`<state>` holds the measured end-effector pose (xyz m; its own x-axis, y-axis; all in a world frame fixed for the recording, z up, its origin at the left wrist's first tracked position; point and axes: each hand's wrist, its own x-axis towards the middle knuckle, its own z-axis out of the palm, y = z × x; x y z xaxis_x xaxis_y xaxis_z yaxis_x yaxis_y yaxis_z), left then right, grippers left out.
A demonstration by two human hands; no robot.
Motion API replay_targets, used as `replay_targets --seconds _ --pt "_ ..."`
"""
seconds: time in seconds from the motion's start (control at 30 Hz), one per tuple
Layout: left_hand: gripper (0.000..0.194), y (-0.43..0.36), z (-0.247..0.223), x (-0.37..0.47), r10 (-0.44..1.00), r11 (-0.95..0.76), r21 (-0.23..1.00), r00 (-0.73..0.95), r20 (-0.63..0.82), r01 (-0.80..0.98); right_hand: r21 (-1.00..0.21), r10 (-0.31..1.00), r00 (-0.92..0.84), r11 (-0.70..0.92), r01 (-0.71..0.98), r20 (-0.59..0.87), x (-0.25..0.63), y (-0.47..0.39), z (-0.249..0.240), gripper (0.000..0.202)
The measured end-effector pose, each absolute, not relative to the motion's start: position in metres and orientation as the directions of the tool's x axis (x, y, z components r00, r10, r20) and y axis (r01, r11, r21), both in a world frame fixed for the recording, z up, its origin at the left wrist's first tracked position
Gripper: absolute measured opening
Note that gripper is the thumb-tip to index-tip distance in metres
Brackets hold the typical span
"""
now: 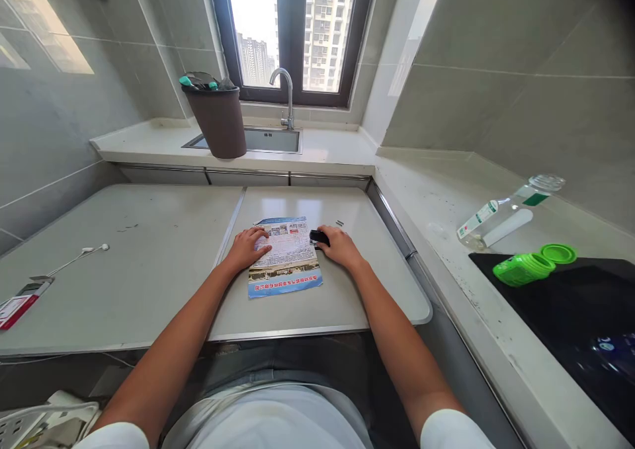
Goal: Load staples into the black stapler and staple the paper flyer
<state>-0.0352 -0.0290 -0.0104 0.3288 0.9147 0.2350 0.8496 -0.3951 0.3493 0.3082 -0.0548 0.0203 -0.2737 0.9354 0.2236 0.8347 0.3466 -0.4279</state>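
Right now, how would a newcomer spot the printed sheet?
Find the pale tabletop in front of the sink. On its right panel, partly under the left hand, lies the printed sheet. Blue-edged and covered in print, it stands apart from the small black object in the right hand.

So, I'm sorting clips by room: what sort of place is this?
Probably a kitchen: a sink with a tap sits below the window, and what looks like a cooktop is on the counter at right.
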Motion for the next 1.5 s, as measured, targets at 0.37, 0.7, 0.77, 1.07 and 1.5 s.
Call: replay_targets --seconds 0.37,0.7,0.77,1.07,1.5 --pt "0.034 -0.030 -0.009 -0.035 0.911 -0.402 0.346 0.332 0.244 0.848 -0.449 0.946 0.183 -0.046 0.893 0.268 0.337 -0.037 -0.004 0.024" --pt "0.036 -0.034 -0.004 -0.033 0.886 -0.464 0.327 0.419 0.201 0.823 -0.547 0.913 0.092 0.155 0.823 0.396 0.302 -0.047 0.009 0.017" --pt "0.040 -0.036 -0.002 -0.032 0.852 -0.523 0.331 0.489 0.185 0.786 -0.550 0.911 0.006 0.243 0.799 0.412 0.291 -0.049 0.008 0.016" --pt "0.045 -0.041 0.002 -0.029 0.712 -0.688 0.347 0.684 0.156 0.637 -0.555 0.871 -0.341 0.489 0.673 0.353 0.262 -0.061 0.002 0.018" --pt "0.032 -0.025 -0.013 -0.037 0.861 -0.507 0.525 0.374 0.344 0.684 -0.633 0.905 -0.369 0.415 0.653 0.212 0.299 -0.055 0.017 0.018"
